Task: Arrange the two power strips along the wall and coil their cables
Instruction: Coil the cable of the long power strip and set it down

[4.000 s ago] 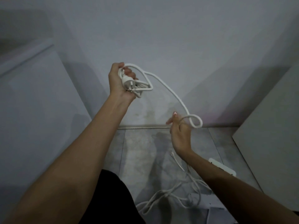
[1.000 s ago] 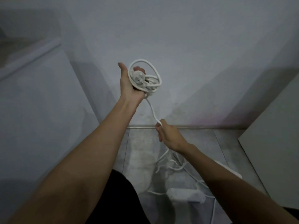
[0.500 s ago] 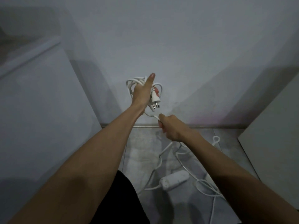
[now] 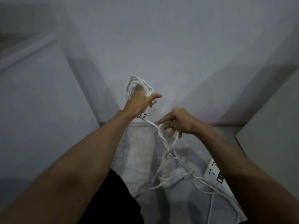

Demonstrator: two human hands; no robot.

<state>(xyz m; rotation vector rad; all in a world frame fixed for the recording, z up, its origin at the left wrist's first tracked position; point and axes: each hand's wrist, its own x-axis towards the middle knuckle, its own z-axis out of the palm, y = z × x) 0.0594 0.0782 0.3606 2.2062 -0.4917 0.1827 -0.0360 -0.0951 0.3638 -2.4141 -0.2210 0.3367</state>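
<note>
Cable partly coiled, strips not yet placed
Left hand grips the coil near the wall; right hand hooks loose-fingered through slack; one power strip lies on the floor among tangles.

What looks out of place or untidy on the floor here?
The loose white cables lie tangled across the grey floor beside the white power strip, which sits askew, away from the wall.
</note>
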